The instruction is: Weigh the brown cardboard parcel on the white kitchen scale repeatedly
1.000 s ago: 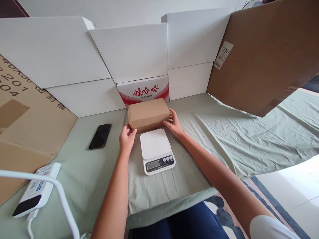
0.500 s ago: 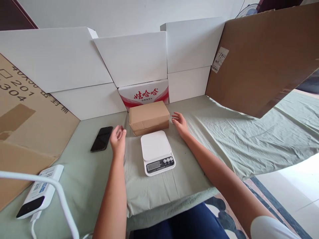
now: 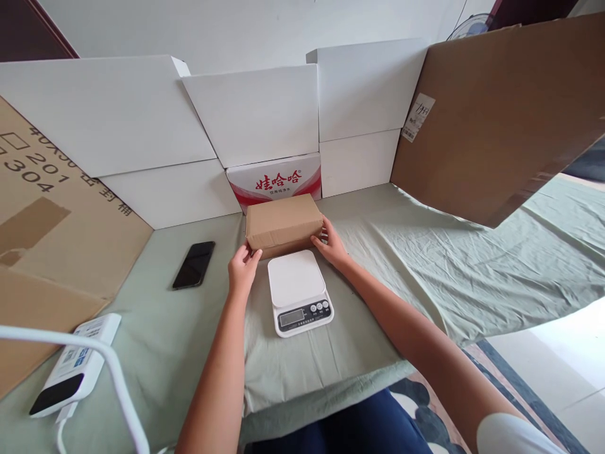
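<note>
The plain brown cardboard box (image 3: 283,223) sits on the green-sheeted desk (image 3: 401,265), just behind the white digital kitchen scale (image 3: 299,291); left hand (image 3: 243,270) and right hand (image 3: 331,243) clasp its opposite ends, fingers curled, seemingly steadying it squarely.

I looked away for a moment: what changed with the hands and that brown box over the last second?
Half a second ago both hands were off the box. Now the left hand and right hand have closed back in and grip the ends of the brown cardboard box, as a second ago. The box, white scale and black phone kept their places.
</note>
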`<act>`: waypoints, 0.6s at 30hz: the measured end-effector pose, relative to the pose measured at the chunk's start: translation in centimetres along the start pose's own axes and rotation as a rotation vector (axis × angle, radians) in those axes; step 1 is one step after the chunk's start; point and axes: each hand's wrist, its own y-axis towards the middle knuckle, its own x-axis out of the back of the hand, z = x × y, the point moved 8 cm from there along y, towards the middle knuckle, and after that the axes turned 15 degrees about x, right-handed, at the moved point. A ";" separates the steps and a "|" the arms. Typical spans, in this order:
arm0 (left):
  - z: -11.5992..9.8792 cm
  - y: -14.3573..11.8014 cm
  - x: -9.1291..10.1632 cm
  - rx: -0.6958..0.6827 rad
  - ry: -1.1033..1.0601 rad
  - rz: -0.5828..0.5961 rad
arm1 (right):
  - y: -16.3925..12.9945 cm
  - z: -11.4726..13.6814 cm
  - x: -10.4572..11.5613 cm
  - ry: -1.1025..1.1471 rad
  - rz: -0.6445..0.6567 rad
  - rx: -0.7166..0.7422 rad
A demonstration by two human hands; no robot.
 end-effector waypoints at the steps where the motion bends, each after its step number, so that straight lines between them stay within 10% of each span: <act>1: -0.2 -0.2 0.1 -0.005 0.014 -0.014 | 0.0 0.1 0.1 -0.014 -0.007 0.008; 18: -1.8 -10.3 3.2 -0.081 -0.010 -0.178 | -6.0 9.1 2.2 -0.069 -0.083 0.232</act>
